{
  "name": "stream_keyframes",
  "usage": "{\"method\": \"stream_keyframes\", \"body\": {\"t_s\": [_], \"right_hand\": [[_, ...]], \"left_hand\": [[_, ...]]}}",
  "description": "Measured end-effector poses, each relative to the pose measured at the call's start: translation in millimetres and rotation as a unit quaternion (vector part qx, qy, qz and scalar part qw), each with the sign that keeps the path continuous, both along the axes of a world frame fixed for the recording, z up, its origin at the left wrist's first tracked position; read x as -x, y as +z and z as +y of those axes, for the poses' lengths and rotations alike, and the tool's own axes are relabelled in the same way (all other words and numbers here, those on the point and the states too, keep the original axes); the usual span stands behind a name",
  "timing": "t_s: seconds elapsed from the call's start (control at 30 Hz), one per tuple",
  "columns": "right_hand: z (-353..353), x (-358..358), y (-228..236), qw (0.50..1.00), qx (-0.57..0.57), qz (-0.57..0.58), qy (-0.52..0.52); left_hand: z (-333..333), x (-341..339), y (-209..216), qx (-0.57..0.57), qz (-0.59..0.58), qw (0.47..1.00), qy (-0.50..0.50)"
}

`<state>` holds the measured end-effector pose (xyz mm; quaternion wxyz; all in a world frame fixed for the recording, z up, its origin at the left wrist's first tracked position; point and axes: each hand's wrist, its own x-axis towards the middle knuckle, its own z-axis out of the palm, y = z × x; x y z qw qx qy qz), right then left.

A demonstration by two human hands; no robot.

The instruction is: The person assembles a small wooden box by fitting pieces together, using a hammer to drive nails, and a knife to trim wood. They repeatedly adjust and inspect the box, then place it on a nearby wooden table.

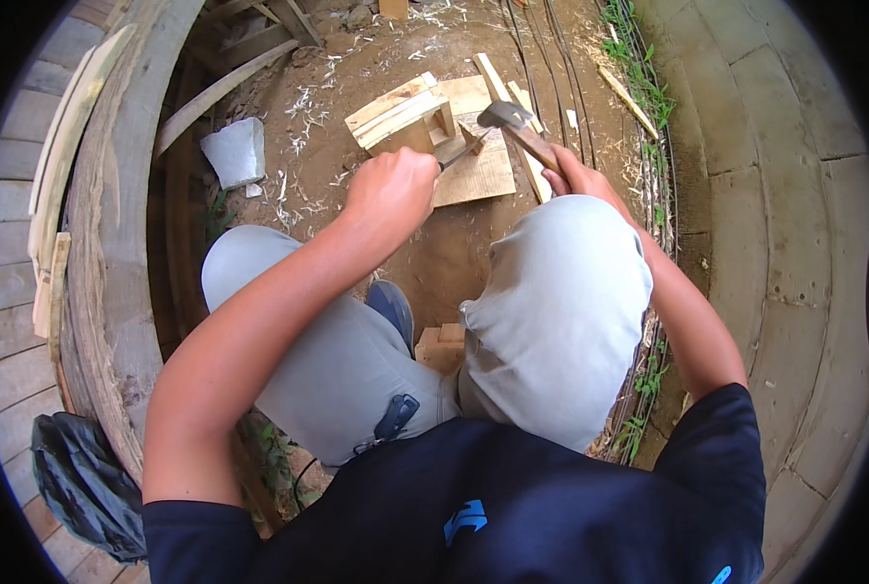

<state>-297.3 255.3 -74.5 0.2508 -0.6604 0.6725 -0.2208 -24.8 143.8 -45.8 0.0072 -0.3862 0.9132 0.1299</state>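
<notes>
Pale stone [234, 154], black bag [86, 492], green weeds [653, 102]

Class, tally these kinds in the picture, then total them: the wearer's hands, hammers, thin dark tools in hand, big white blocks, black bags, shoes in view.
Left hand and right hand: 2
Hammer: 1
Thin tool: 1
White block: 1
Black bag: 1
Shoe: 1
Total: 7

Toward 11 o'clock, the left hand [395, 182] hides the grip of the thin dark tool [465, 151], its tip too small to tell; toward 1 o'clock, the right hand [577, 177] covers the end of the hammer's [533, 145] handle; at 12 o'clock, the upper edge cuts off a wooden block [393, 9].
</notes>
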Motion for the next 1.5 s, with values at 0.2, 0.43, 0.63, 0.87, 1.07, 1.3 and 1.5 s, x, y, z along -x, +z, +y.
{"method": "stream_keyframes", "body": {"t_s": [0.2,0.43,0.63,0.87,1.07,1.3,1.5], "right_hand": [[-4,5,-12,1.000,-0.016,0.004,0.009],[1,6,-15,1.000,-0.023,-0.006,-0.016],[1,1,-20,0.999,-0.021,-0.006,-0.025],[0,5,-18,0.999,-0.023,0.004,-0.036],[8,0,-19,0.998,0.018,-0.020,-0.054],[4,1,-18,0.998,0.029,-0.019,-0.051],[-5,0,-13,0.997,-0.070,-0.019,0.010]], "left_hand": [[-1,3,2,-0.002,-0.015,1.000,-0.003],[1,3,3,0.004,-0.027,1.000,-0.010],[2,0,-5,-0.007,-0.011,1.000,0.009],[3,-2,-8,0.007,-0.016,1.000,-0.007],[5,-1,-8,0.010,-0.015,1.000,-0.007],[9,-5,-9,0.008,-0.005,1.000,-0.009],[11,-5,-16,0.017,-0.003,1.000,-0.010]]}}
